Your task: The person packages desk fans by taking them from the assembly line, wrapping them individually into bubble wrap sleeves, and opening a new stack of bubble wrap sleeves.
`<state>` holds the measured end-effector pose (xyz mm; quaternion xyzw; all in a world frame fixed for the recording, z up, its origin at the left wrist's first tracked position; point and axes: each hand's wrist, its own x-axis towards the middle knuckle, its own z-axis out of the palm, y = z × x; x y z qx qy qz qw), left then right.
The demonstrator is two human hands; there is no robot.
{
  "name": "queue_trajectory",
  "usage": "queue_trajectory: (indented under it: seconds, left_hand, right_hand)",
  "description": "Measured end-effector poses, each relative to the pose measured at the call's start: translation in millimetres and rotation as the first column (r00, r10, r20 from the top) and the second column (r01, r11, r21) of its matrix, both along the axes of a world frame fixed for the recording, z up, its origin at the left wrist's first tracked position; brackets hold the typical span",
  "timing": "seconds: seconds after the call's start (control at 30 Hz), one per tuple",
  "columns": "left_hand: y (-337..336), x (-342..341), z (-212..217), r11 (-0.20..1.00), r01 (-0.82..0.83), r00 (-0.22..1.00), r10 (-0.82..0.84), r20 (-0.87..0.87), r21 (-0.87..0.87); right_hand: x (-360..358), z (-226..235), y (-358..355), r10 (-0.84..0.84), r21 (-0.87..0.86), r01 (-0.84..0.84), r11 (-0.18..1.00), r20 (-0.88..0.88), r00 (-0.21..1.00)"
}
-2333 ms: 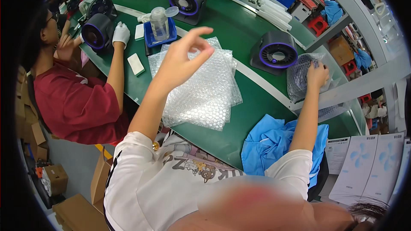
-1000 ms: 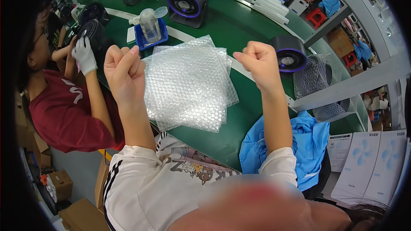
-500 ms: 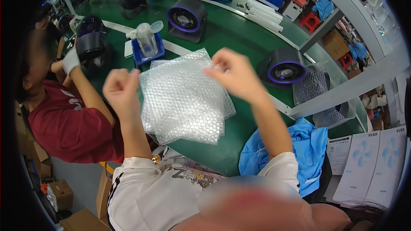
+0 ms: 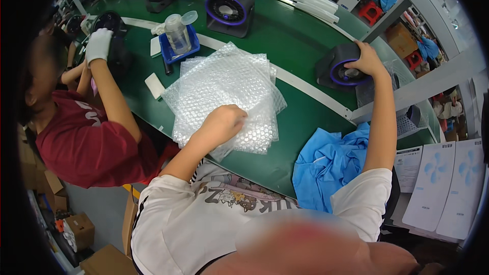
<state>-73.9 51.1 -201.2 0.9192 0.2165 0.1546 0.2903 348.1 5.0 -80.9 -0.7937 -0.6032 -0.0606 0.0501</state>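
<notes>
Green bench [image 4: 300, 35]: spray bottle [image 4: 178, 33], blue cloth [image 4: 328, 165] beside bubble wrap [image 4: 229, 89].

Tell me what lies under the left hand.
The left hand presses on a stack of bubble wrap, which lies on the green belt. Anything between the sheets is covered.

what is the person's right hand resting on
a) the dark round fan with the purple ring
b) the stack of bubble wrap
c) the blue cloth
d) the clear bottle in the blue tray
a: the right hand lies on top of the dark fan with the purple ring at the far edge of the green table, while the left hand presses on the bubble wrap.
</notes>
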Motion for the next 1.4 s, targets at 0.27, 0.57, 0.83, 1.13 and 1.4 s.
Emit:
queue_trajectory:
  seconds: [0.27,0.57,0.83,1.13,1.4]
  left_hand:
    - [5.9,3.4,-17.6,0.920,-0.390,0.861,0.383,0.334,-0.048]
    - [29.2,16.8,21.4,0.843,-0.431,0.821,0.514,0.248,-0.320]
    - [46.6,45.9,89.5,0.608,0.191,0.512,0.608,0.607,-0.771]
    - [-31.2,87.7,111.0,0.736,-0.240,0.845,-0.162,0.509,0.633]
    - [-45.7,116.5,122.7,0.854,-0.113,0.676,-0.308,0.669,0.507]
  right_hand:
    - [-63.6,3.2,-20.2,-0.002,0.238,0.004,0.971,-0.006,1.000]
    - [-173.7,-3.9,-36.7,0.806,0.883,0.368,0.290,-0.433,0.404]
    - [-196.5,-10.0,-48.6,0.643,0.912,-0.023,0.411,-0.271,0.716]
    - [-194.7,-13.8,-34.4,0.846,0.583,0.674,0.454,-0.520,-0.119]
    - [-182.1,-25.7,-30.1,0.632,0.829,0.450,0.330,-0.549,0.547]
